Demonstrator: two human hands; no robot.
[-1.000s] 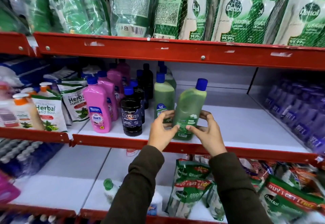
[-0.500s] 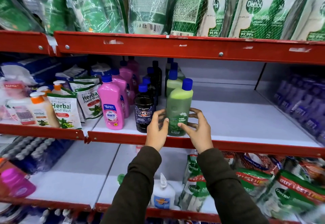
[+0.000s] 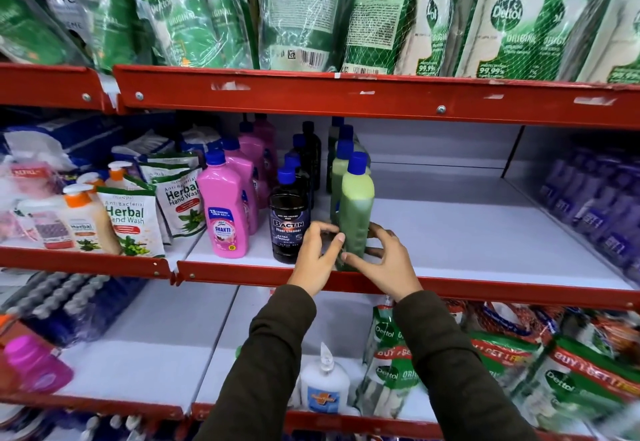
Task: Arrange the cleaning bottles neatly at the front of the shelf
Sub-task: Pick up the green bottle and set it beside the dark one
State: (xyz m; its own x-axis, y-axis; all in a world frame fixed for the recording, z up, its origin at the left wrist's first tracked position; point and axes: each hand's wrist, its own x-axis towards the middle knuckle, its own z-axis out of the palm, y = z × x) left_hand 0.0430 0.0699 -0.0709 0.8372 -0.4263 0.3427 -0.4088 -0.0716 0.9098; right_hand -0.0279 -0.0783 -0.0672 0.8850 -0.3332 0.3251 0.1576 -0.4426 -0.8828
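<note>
A green bottle with a blue cap (image 3: pixel 356 205) stands upright at the front of the white middle shelf (image 3: pixel 467 232), turned narrow side toward me. My left hand (image 3: pixel 317 257) and my right hand (image 3: pixel 382 260) both grip its base from either side. Just left of it stands a black Bactin floor cleaner bottle (image 3: pixel 289 218), and further left a pink Shakti bottle (image 3: pixel 225 208). Rows of pink, black and green bottles run back behind each front one.
Herbal hand wash pouches (image 3: pixel 133 222) and pump bottles fill the shelf section to the left. Purple bottles (image 3: pixel 595 198) line the right side. Green Dettol refill packs (image 3: pixel 512 14) hang over the red upper shelf edge. The lower shelf holds Dettol pouches and a white bottle (image 3: pixel 323 385).
The green bottle was tilted and held right of the row; both hands moved it left, set it upright beside the black bottle and turned it narrow side forward.
</note>
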